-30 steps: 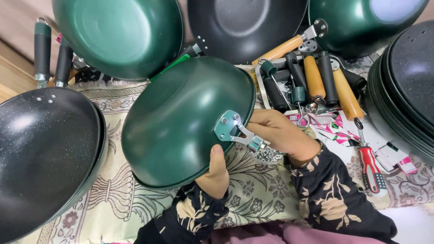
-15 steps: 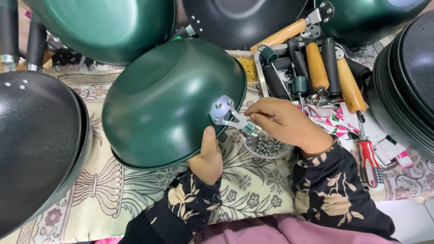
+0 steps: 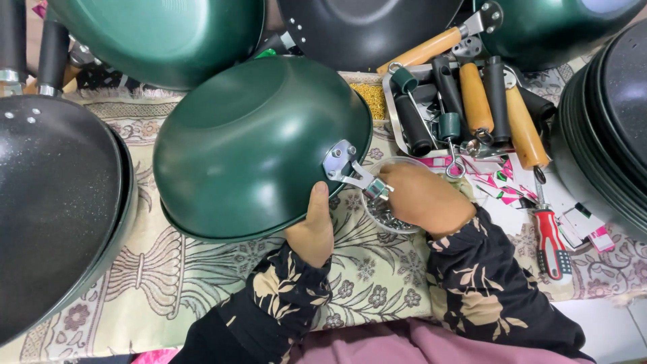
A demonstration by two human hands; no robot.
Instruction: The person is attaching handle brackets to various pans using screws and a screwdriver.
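Since a moment ago the green pan (image 3: 259, 145) has slid toward the left edge of the surface, and my right hand (image 3: 424, 199) has dropped from the bracket into the small clear bowl (image 3: 384, 209) just beside it.

The pan lies upside down on the patterned cloth (image 3: 168, 283), near the middle of the surface. I judge I keep it that way so its metal handle bracket (image 3: 347, 168) faces up and toward me.

My left hand (image 3: 313, 226) grips the pan's near rim, thumb pressed up on the green underside, wrist bent back to steady it. My right hand is curled over the bowl, fingers tucked down among the small metal pieces; I cannot tell whether that grip has closed on anything.

Loose handles lie in the metal tray (image 3: 391, 114) beyond.
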